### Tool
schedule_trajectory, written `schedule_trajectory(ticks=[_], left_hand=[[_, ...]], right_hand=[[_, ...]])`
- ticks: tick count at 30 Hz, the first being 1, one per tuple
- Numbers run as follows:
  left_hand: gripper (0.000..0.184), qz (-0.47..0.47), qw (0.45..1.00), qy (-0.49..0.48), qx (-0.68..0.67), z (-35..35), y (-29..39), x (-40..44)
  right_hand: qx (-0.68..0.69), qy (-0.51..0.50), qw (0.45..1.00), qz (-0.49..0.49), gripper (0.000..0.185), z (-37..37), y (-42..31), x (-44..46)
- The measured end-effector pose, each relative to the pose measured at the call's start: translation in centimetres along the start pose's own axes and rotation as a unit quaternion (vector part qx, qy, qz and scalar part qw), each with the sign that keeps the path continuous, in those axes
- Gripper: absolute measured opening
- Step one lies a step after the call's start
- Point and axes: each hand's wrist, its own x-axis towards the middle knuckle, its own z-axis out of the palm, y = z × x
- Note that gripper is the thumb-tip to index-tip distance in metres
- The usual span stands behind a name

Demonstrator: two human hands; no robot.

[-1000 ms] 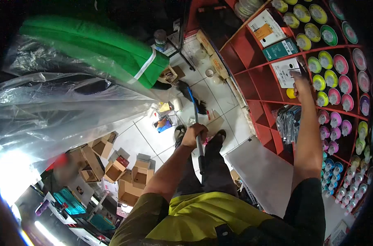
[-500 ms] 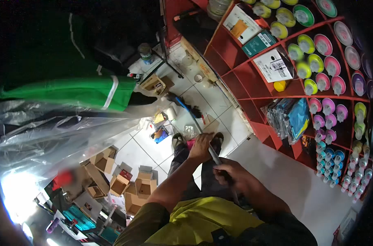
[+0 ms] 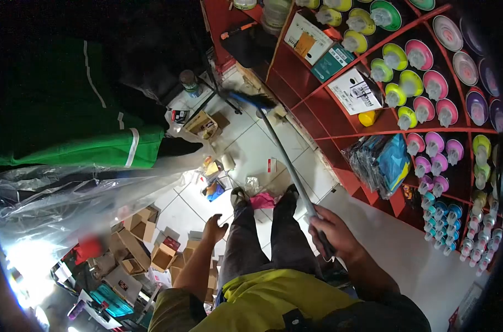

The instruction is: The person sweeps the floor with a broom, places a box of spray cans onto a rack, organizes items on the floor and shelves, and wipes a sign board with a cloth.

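Observation:
A long-handled broom [image 3: 282,149] slants away from me, its grey shaft running up to a blue-edged head with dark bristles. That head is on the tiled floor beside the base of the red shelves. Around the near end of the handle, my right hand [image 3: 335,231] is closed. My left hand [image 3: 213,228] is off the broom, open, with thumb and fingers apart, above the floor left of my legs. Between my shoes lie a pink cloth [image 3: 262,201] and a crumpled clear plastic piece [image 3: 252,183]. A small red-and-white packet [image 3: 271,165] lies beside the shaft.
Red shelves [image 3: 340,134] with spray cans [image 3: 410,83], boxes and plastic-wrapped packs [image 3: 392,163] line the right. Open cardboard boxes [image 3: 163,255] crowd the lower left. Green fabric [image 3: 85,145] and clear plastic sheeting [image 3: 91,191] hang at left. Several small items [image 3: 212,185] lie ahead.
My left hand has let go of the broom handle and moved down to the left. The broom head has moved farther away toward the shelf base, with my right hand still gripping the handle.

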Motion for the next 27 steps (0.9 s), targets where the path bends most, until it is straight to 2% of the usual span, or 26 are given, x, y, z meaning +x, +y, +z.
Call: schedule_trajectory(ticks=[2, 4, 6, 8, 10, 12, 13, 14, 15, 16, 19, 20, 22, 23, 25, 27], left_hand=[[0.053, -0.035, 0.999, -0.024, -0.025, 1.2, -3.7, -0.6], [0.048, -0.069, 0.996, -0.043, -0.043, 1.5, -7.0, -1.7], [0.038, -0.115, 0.978, -0.081, -0.157, 1.6, -9.3, -3.3], [0.037, -0.114, 0.977, -0.073, -0.166, 0.1, -7.6, -5.4], [0.036, -0.114, 0.976, -0.068, -0.175, -0.4, -7.3, -7.1], [0.042, -0.118, 0.976, -0.052, -0.175, -0.3, -8.5, -9.0], [0.045, -0.120, 0.976, -0.044, -0.175, -0.4, -9.2, -9.8], [0.045, -0.120, 0.976, -0.044, -0.175, -0.2, -9.3, -10.7], [0.045, -0.137, 0.973, -0.053, -0.179, -0.4, -9.2, -11.6], [0.044, -0.154, 0.969, -0.062, -0.183, -0.9, -8.8, -12.6], [0.042, -0.188, 0.955, -0.059, -0.221, -3.0, -6.2, -14.5], [0.041, -0.207, 0.943, -0.048, -0.258, -3.9, -5.2, -15.0], [0.041, -0.222, 0.928, -0.033, -0.297, -4.7, -4.1, -15.7], [0.040, -0.232, 0.925, -0.046, -0.296, -4.8, -4.0, -16.0], [0.039, -0.252, 0.919, -0.072, -0.295, -4.6, -3.9, -16.3], [0.037, -0.251, 0.914, -0.065, -0.311, -4.4, -4.4, -17.2]], right_hand=[[0.087, -0.042, 0.994, -0.048, 0.031, -0.4, 0.3, 3.6], [0.091, -0.033, 0.994, -0.051, 0.024, -0.6, 0.3, 8.1], [0.094, -0.024, 0.994, -0.055, 0.018, -0.2, -0.6, 11.6], [0.010, -0.005, 0.995, -0.097, 0.010, 1.0, -2.0, 14.2], [-0.075, 0.039, 0.991, -0.104, 0.016, 1.9, -3.8, 17.9], [-0.134, 0.076, 0.980, -0.125, 0.030, 2.9, -3.5, 22.4], [-0.130, 0.076, 0.981, -0.126, 0.030, 2.9, -2.5, 25.7], [-0.273, 0.159, 0.933, -0.171, 0.037, 2.5, -1.1, 29.4], [-0.340, 0.197, 0.899, -0.195, 0.041, 2.4, -1.2, 30.2], [-0.404, 0.239, 0.857, -0.213, 0.045, 2.6, -1.8, 30.4], [-0.429, 0.153, 0.889, -0.051, 0.051, 2.5, -3.8, 27.9], [-0.422, 0.140, 0.891, -0.092, 0.051, -0.1, -0.7, 31.3], [-0.410, 0.123, 0.900, -0.087, 0.052, -3.1, 0.2, 28.8], [-0.403, 0.119, 0.906, -0.041, 0.052, -2.8, -2.1, 22.8], [-0.338, 0.043, 0.940, -0.017, 0.051, -6.6, -1.4, 20.2], [-0.237, 0.057, 0.970, -0.024, 0.048, -7.1, -2.4, 16.8]])
